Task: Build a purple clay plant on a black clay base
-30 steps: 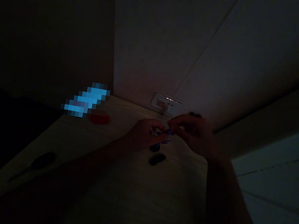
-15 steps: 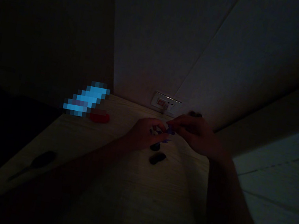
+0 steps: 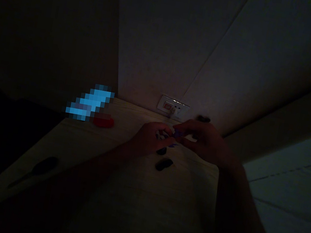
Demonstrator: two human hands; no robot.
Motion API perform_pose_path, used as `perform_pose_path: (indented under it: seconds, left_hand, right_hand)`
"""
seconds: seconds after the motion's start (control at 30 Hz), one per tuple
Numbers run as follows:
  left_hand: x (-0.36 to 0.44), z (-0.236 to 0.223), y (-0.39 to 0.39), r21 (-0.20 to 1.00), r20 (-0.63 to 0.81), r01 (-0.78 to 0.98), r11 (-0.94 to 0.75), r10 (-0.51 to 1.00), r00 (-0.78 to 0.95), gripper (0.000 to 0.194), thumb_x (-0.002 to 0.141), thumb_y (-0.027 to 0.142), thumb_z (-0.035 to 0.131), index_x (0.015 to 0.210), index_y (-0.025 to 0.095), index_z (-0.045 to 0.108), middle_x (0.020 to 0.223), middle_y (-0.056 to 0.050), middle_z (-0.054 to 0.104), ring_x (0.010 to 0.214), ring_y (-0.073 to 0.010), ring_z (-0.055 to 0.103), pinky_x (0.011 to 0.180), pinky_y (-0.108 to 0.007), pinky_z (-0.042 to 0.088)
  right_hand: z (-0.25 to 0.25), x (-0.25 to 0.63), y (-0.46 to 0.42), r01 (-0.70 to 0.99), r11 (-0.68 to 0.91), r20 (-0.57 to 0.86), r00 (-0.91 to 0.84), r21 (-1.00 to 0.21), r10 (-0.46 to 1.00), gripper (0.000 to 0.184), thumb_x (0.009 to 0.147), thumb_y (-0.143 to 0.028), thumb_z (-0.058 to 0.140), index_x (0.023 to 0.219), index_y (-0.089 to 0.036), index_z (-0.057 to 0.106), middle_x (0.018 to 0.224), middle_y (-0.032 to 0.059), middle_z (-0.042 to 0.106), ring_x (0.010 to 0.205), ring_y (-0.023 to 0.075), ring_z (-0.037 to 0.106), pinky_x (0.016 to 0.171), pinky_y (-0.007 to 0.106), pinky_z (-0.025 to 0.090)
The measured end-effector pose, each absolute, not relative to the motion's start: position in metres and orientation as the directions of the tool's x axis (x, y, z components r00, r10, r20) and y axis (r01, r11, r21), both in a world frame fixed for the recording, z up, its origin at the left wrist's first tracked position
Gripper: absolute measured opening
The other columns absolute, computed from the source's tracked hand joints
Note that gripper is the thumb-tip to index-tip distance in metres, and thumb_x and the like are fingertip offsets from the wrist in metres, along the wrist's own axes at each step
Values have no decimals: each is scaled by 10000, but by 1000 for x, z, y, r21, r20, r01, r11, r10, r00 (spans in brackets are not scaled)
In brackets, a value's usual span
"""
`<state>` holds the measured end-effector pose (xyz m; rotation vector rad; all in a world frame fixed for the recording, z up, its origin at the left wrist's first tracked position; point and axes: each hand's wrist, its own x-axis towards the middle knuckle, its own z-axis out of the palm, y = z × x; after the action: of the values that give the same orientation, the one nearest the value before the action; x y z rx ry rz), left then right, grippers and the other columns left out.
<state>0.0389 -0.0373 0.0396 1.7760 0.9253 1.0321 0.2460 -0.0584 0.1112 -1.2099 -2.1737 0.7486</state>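
The scene is very dim. Over the far part of the wooden table [image 3: 136, 193], my left hand [image 3: 152, 136] is closed, thumb and fingers curled toward a small purple item [image 3: 177, 133]. From the other side my right hand [image 3: 202, 139] pinches the same item, so both hands meet at it. Its kind is too dark and small to make out. Just below the fingers lies another purple piece [image 3: 172, 145], close to a dark rounded object [image 3: 162, 151]. Nearer to me is a dark, lobed object [image 3: 164, 165].
A pixelated glowing blue rectangle [image 3: 90, 103] is at the table's far left, beside a red oval object [image 3: 104, 122]. A dark brush-like object [image 3: 44, 165] lies left of my left forearm. The wall socket [image 3: 173, 107] stands behind my hands, with a dark object [image 3: 203, 119] to its right.
My right thumb has dropped slightly, away from the index finger, and the purple item sits a little differently between the hands. My left hand stays nearly still.
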Motion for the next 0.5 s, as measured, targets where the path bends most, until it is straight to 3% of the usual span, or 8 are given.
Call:
perform_pose_path:
  seconds: [0.17,0.5]
  left_hand:
    - [40,38,-36,940,261,109,-324,885,386,136,814,299,766,883,184,791,882,-35,786,752,-155,649,711,-282,479]
    - [42,38,-35,970,213,26,-242,896,390,250,841,424,729,864,183,790,800,-41,751,654,-135,618,575,-250,440]
  right_hand:
    - [109,248,-58,568,459,209,-450,-683,868,219,877,-334,797,1062,-219,817,1004,70,821,880,223,753,802,357,601]
    - [109,248,-56,579,529,262,-483,-620,836,220,902,-307,779,1107,-240,818,1018,62,787,859,200,724,770,333,586]
